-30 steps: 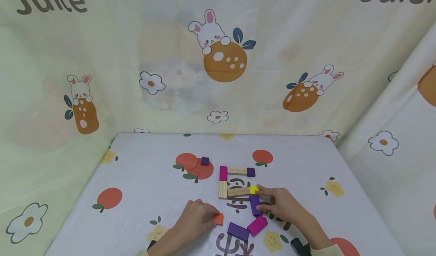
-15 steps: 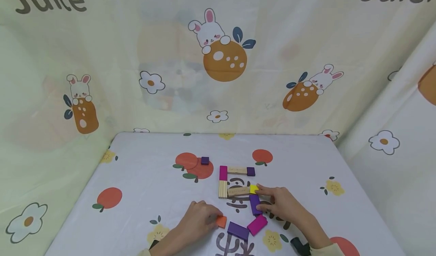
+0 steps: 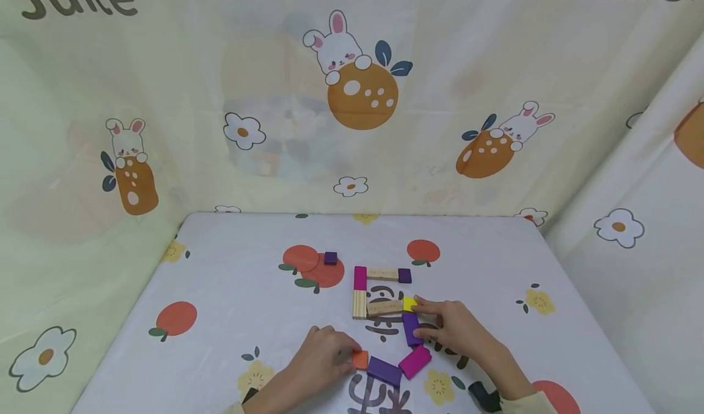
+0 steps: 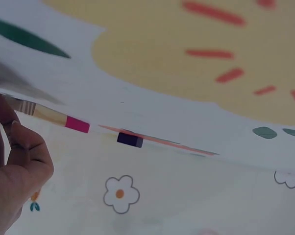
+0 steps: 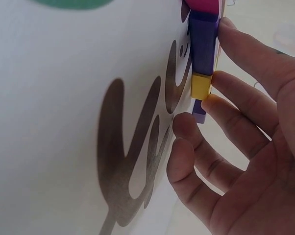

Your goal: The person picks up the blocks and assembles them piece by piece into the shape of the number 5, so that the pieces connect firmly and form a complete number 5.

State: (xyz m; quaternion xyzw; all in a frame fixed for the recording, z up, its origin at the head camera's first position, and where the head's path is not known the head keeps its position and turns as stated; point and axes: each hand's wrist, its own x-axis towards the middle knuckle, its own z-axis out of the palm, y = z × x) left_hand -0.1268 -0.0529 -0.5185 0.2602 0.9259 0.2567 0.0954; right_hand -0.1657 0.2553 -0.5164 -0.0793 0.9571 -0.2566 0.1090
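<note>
In the head view, my left hand [image 3: 324,359] pinches a small orange block [image 3: 360,359] between curled fingers, right at the left end of a purple block [image 3: 384,371]. My right hand [image 3: 459,328] touches a yellow block [image 3: 409,304] with the index finger, while the thumb rests at the side of another purple block [image 3: 410,329] below it. The right wrist view shows the yellow block [image 5: 201,86] and purple block [image 5: 204,44] end to end, the other fingers loosely bent. A magenta block [image 3: 415,362] lies between the two purple ones. The left wrist view hides the orange block.
Plain wooden blocks [image 3: 384,307], a magenta block [image 3: 360,277] and a dark purple cube [image 3: 404,276] continue the row on the printed tablecloth [image 3: 236,279]. A separate dark purple cube [image 3: 330,258] lies farther back. A patterned curtain [image 3: 264,65] stands behind the table.
My left hand has slid the orange block slightly right, up to the end of the lower purple block, turning it a little. The right hand has stayed on the yellow and purple blocks.
</note>
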